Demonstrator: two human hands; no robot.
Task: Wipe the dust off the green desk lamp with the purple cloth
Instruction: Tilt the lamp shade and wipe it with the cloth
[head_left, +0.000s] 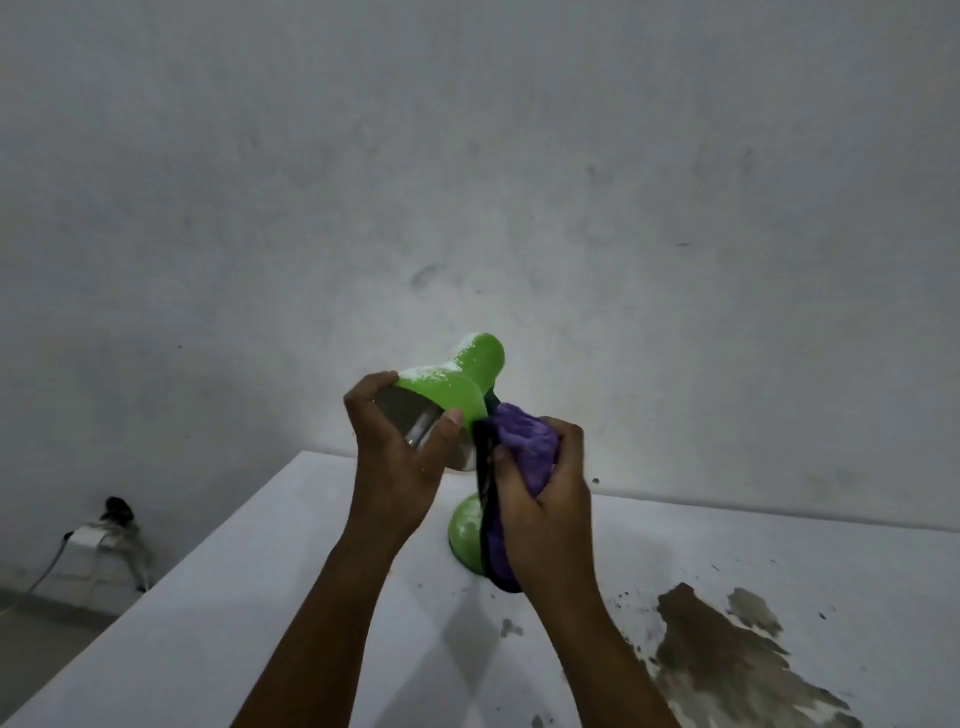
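Now the white table (218, 639) is carrying the green desk lamp (452, 387), whose round base (465, 527) is sitting near the far edge, close to the grey wall. A dark brown stain (727, 654) is spreading over the table's right side, well apart from the lamp. The wiping step appears to be underway but not far along: white dust (441, 371) is lying thick along the top of the shade and some is showing on the base.

The left hand (400, 457) is reaching up and gripping the shade by its open rim, thumb curled onto the green edge, steadying it. The right hand (545, 488) is clenching the bunched purple cloth (524, 441) and pressing it against the lamp's dark neck just below the shade; a tail of cloth is hanging down past the base.

Next move, as a judgement: cloth needs to be carried up and over the dusty shade top while the left hand is holding firm.
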